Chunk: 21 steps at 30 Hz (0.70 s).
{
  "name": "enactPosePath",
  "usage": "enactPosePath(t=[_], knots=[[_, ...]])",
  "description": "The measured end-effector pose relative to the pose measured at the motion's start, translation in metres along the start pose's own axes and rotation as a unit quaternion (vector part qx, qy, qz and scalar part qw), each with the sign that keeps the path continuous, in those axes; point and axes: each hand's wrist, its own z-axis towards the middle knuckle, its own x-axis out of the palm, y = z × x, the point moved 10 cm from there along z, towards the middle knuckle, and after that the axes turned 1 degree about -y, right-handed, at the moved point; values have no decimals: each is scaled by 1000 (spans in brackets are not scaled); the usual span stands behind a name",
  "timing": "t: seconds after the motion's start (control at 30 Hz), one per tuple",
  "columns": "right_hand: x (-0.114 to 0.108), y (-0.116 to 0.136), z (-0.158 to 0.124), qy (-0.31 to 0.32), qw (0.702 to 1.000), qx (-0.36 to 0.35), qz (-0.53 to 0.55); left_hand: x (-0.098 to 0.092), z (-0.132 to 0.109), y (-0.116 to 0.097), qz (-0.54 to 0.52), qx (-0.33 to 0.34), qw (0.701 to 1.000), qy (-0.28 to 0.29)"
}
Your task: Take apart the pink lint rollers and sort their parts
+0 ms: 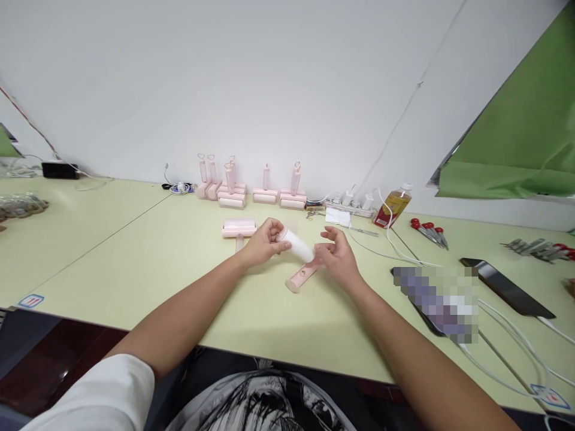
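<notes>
Between my hands is a pink lint roller with a white sticky roll (297,245), slanting down to the right. My left hand (265,242) pinches the upper left end of the roll between thumb and fingers. At its lower right end my right hand (336,256) grips the pink part, its index finger raised and bent; the exact contact is partly hidden. A pink handle (302,276) slants down to the left below the roll. Another pink lint roller (239,227) lies on the table beside my left hand, its handle partly behind that hand.
Several pink lint rollers (231,194) stand by the wall, handles up. A power strip (350,208), a drink bottle (393,206) and red-handled tools (429,232) are to the right. Phones (507,287) and white cables lie across the right side of the pale green table (179,251).
</notes>
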Motion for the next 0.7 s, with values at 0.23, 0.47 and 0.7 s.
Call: enactPosePath(t=[0.23, 0.47, 0.7], knots=[[19, 4, -7, 96, 995, 4, 33, 1, 3, 3, -78, -10, 997, -7], [23, -3, -5, 152, 988, -4, 21, -8, 4, 18, -95, -83, 992, 1], [17, -7, 2, 172, 984, -31, 23, -7, 0, 31, -103, -147, 984, -2]])
